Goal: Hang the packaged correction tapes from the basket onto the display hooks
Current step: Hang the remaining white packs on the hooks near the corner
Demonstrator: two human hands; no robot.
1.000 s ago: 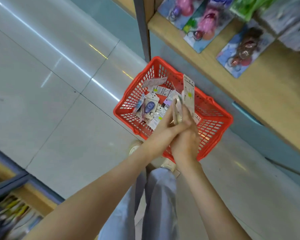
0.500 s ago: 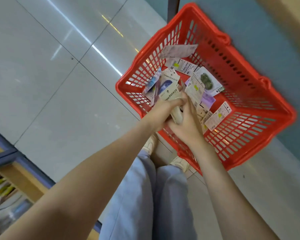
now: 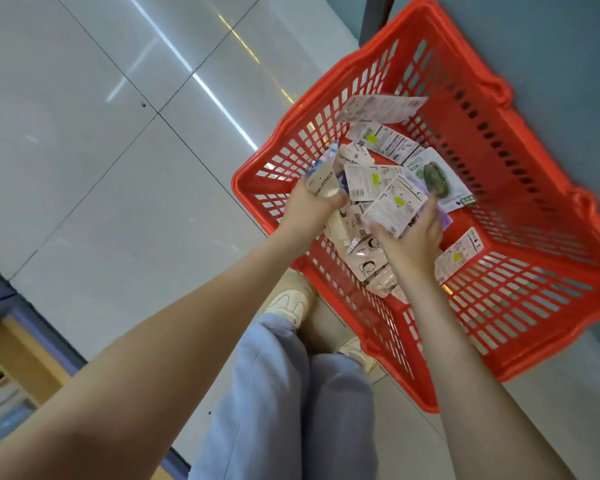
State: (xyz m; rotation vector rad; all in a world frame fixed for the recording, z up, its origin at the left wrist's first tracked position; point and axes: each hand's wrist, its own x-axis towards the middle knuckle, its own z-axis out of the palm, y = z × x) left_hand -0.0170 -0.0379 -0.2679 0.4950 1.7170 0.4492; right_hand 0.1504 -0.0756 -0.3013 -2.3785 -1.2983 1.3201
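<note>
While I watch through the head camera, both hands are down inside the red basket (image 3: 465, 46), which stands on the pale floor tiles (image 3: 118, 168) at the right of the scene, just beyond a cream shoe (image 3: 288, 299). The left hand (image 3: 309, 206) has its fingers curled round a blister pack (image 3: 323, 183) at the basket's left wall. The right hand (image 3: 413, 240) pinches a carded pack (image 3: 395, 206), printed back up with a yellow sticker, between thumb and fingers. Around and under them lie the loose packs (image 3: 381, 142), overlapping at all angles, one of them a green-tape pack (image 3: 433, 178) just beyond the right fingers. No display hooks are in view.

I judge these packs very light and thin. The card backing should be stiff enough to hold flat but will bend if squeezed across its face. The clear blister looks smooth and may slip, and it could dent. I would take each one by the card edge near its top, so that the hang hole stays free. I cannot make out those holes here. Stacked cards may slide against each other, so I would carry few.
</note>
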